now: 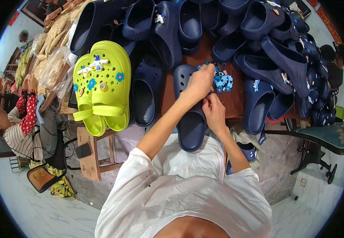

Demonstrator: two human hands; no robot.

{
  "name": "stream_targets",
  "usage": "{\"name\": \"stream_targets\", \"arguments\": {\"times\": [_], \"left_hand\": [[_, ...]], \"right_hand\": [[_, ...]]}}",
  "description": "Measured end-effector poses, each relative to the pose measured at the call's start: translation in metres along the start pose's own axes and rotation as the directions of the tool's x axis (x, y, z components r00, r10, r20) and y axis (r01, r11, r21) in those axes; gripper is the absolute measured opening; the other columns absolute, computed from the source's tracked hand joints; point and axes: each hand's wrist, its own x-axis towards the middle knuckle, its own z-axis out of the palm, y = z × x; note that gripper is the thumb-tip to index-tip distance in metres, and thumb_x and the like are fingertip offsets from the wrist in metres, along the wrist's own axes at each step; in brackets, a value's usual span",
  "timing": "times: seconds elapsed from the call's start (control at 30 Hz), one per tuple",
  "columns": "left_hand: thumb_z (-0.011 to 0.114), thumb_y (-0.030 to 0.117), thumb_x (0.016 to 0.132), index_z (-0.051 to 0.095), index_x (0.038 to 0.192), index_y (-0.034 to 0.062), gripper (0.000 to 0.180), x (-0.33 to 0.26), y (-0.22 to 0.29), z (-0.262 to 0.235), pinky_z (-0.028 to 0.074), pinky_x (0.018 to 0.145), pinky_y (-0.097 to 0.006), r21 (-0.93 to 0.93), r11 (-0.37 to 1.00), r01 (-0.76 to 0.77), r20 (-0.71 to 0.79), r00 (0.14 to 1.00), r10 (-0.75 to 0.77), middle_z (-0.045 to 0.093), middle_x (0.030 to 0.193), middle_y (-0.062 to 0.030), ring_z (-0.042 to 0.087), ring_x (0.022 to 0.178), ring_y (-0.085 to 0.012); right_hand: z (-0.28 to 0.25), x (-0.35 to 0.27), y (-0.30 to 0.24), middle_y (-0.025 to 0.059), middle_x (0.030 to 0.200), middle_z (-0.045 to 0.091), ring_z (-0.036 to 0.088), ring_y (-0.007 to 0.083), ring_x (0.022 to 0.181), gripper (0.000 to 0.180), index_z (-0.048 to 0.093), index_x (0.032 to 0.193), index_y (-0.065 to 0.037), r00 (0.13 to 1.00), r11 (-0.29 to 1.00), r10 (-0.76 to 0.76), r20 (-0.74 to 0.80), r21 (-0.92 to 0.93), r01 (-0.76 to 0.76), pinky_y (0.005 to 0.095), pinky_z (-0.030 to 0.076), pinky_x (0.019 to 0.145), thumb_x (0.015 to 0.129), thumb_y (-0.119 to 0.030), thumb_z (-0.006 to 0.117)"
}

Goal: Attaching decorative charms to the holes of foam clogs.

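A navy clog (192, 133) lies in front of me, its heel end toward my body and its holed toe on the table. My left hand (199, 84) crosses over its upper part, fingers pinched at the edge of a small pile of blue shoe charms (222, 82). What those fingertips hold is hidden. Beside the clog's right edge, my right hand (215, 113) is closed with its fingers curled; I cannot make out what is in it. To the left stands a pair of lime-green clogs (110, 85), decorated with flower and white character charms.
Many navy clogs (166, 35) are heaped along the back and right of the brown table (171, 91). A wooden stool (88, 152) and a chair (318, 137) flank me. Another person (21, 135) sits at the far left near a yellowish heap (53, 43).
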Motion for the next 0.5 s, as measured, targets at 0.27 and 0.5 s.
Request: {"name": "stream_targets", "arguments": {"times": [0.27, 0.5], "left_hand": [[0.061, 0.024, 0.09, 0.054, 0.125, 0.0046, 0.041, -0.015, 0.016, -0.019, 0.049, 0.085, -0.047, 0.028, 0.994, -0.104, 0.006, 0.995, 0.103, 0.053, 0.123, -0.0213, 0.059, 0.102, -0.0417], [0.071, 0.031, 0.082, 0.056, 0.127, 0.0062, 0.054, -0.092, 0.018, -0.048, 0.033, 0.107, -0.047, -0.01, 0.998, -0.066, 0.002, 0.998, 0.066, 0.048, 0.134, -0.0217, 0.041, 0.127, -0.042]], "right_hand": [[0.003, -0.001, 0.003, 0.0214, 0.082, 0.058, 0.059, 0.0419, 0.075, 0.015, 0.046, 0.096, 0.0, 0.996, 0.997, -0.06, -0.071, -0.06, 0.056, 0.048, 0.046, 0.064, 0.088, -0.006, 0.058], [0.01, -0.006, 0.01, 0.019, 0.071, 0.056, 0.058, 0.0397, 0.065, 0.013, 0.045, 0.091, -0.002, 0.992, 0.998, -0.043, -0.118, 0.036, 0.048, 0.0472, 0.044, 0.059, 0.091, -0.008, 0.056]]}}
